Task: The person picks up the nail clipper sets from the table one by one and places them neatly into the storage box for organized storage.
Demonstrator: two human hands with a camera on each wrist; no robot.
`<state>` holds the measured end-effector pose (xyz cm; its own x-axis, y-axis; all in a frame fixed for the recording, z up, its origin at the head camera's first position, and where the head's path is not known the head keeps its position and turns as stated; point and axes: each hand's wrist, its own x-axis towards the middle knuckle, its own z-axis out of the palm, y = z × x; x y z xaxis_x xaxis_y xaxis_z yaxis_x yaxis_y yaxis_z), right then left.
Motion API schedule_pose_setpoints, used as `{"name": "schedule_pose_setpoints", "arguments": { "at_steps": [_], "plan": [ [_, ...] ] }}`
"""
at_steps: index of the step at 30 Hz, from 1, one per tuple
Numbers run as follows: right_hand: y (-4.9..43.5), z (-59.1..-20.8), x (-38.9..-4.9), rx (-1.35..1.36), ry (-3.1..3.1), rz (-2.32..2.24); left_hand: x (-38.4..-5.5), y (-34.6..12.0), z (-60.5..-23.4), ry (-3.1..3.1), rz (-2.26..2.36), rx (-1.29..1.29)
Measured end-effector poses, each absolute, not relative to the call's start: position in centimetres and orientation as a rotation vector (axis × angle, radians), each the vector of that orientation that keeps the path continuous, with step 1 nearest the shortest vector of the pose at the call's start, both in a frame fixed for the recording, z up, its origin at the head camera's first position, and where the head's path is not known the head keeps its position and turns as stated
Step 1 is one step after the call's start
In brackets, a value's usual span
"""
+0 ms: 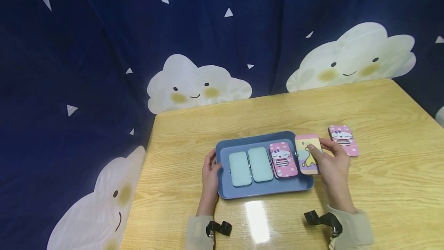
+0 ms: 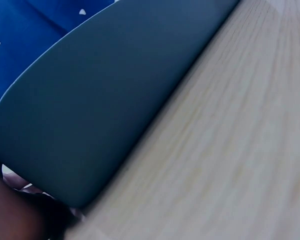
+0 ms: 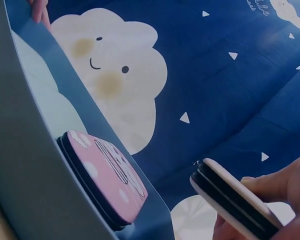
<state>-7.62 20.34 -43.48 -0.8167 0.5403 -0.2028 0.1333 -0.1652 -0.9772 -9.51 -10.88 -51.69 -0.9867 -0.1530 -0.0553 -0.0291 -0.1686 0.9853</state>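
My right hand (image 1: 333, 165) pinches a small hinged case (image 1: 308, 164) with a yellow giraffe on its lid, thumb on top and fingers beneath. The case is held over the right end of a blue tray (image 1: 263, 192). In the right wrist view the giraffe case (image 3: 235, 200) shows its dark side seam. My left hand (image 1: 210, 176) grips the tray's left edge, thumb over the rim. Inside the tray lie two pale mint cases, one on the left (image 1: 240, 169) and one beside it (image 1: 260, 164), then a pink cat case (image 1: 283, 160) on the right.
Another pink cat case (image 1: 343, 140) lies on the wooden table (image 1: 392, 173), right of the tray beyond my right hand. A dark blue curtain (image 1: 208, 30) with smiling clouds hangs along the table's back and left edges.
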Motion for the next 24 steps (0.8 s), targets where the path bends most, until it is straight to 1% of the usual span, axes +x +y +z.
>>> {"name": "schedule_pose_setpoints", "arguments": {
  "at_steps": [17, 24],
  "plan": [
    [19.2, -43.5, -7.8, -0.761, -1.825, 2.109, -9.4, -10.9, -51.6, -1.956, -2.347, 0.199],
    [18.5, -43.8, -8.0, -0.736, -1.908, 2.031, -9.5, -10.9, -51.7, -1.958, -2.345, 0.2]
  ]
}}
